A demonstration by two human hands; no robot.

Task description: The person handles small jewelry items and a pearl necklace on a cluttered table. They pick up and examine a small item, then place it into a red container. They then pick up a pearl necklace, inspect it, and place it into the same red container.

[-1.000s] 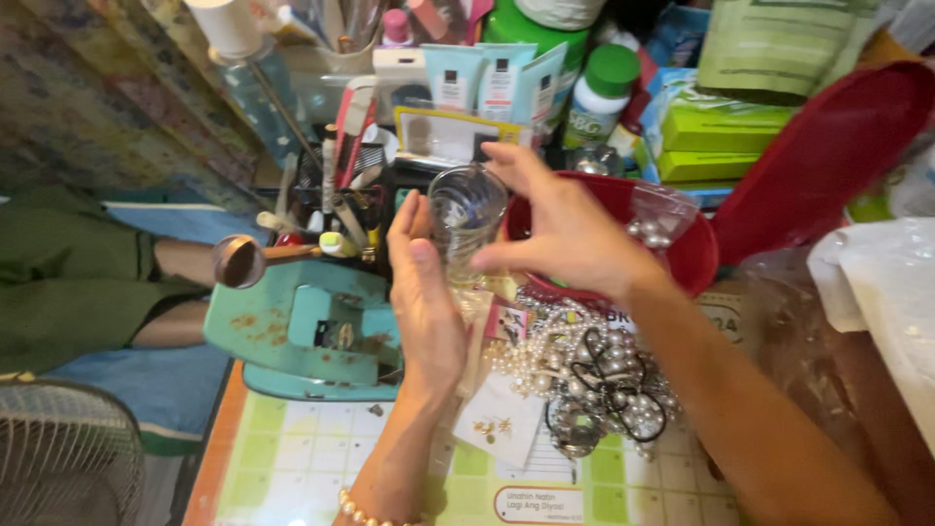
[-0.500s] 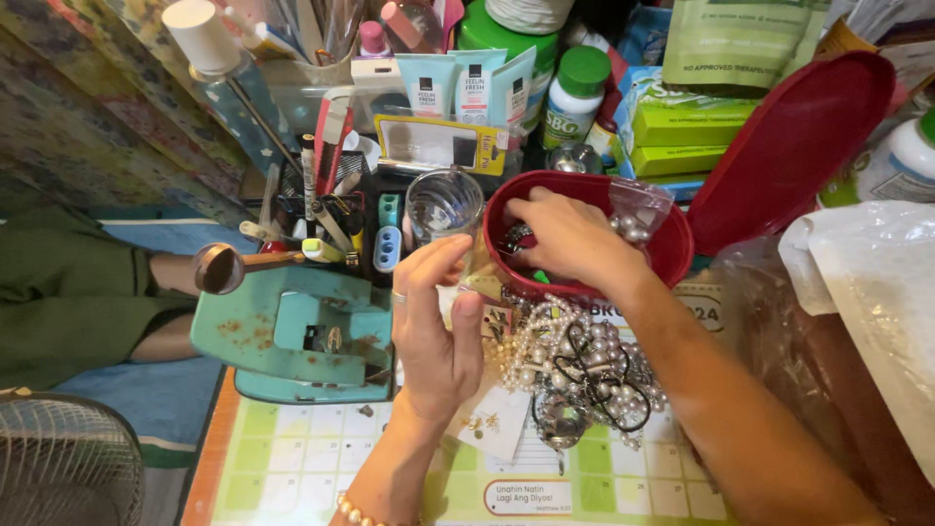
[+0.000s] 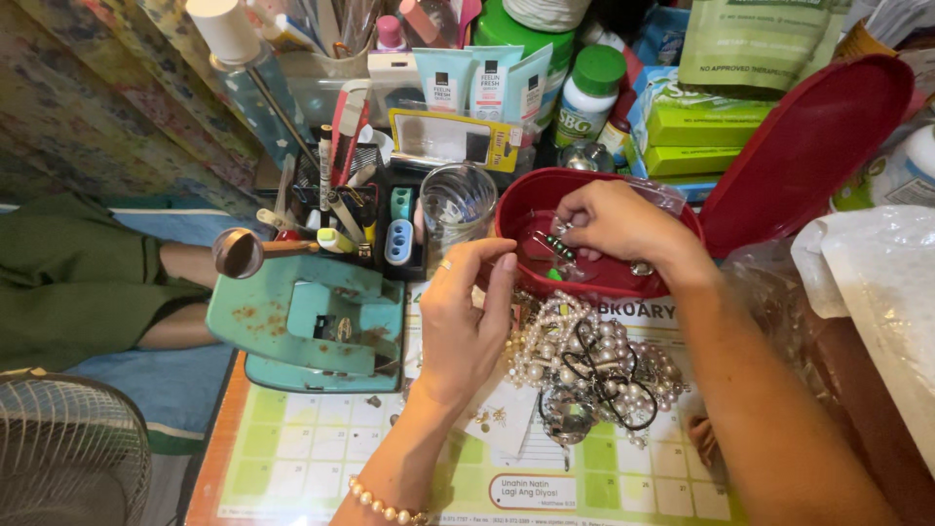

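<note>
At the centre of the frame, the left hand (image 3: 463, 326), which a second ago cupped the clear glass (image 3: 458, 206), has dropped below it and hangs free over the pearl strands (image 3: 584, 365) heaped on the calendar-covered surface (image 3: 292, 448), its fingers (image 3: 497, 278) curled loosely together and holding nothing that shows. Just beyond, the glass stands alone left of the red oval container (image 3: 623, 278), where the right hand (image 3: 618, 222) has gone from the glass's rim into the container, fingers pinched on a small clear bag (image 3: 555, 248) of green beads.
</note>
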